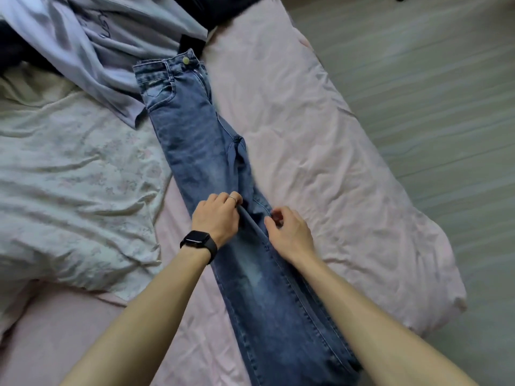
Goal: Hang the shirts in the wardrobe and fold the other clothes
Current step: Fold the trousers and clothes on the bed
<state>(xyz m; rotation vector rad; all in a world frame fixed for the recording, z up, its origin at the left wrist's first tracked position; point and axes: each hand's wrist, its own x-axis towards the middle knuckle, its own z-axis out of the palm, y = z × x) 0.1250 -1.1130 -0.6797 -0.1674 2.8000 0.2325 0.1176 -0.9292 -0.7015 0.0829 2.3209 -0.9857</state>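
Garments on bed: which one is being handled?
The blue jeans; left hand and right hand grip its leg. The lilac top and dark garment lie unheld.

Pink bed (306,135), jeans (195,140), quilt (69,176), shirt (111,51)

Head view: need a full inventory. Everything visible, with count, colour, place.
jeans: 1, blue denim, laid lengthwise on the bed, legs stacked, waistband at the far end
pale lilac top: 1, dark lettering, crumpled at upper left, its hem beside the jeans' waist
dark clothing: at least 1 piece, navy or black, top edge; type unclear
duvet: 1, white with faint floral print, rumpled at left
sheet: 1, pink, covers the bed under the jeans
floor: grey-green planks, right side
watch: 1, black, left wrist
ring: 1, silver, left finger
left hand: grips a fold mid-leg
right hand: pinches the jeans' right edge
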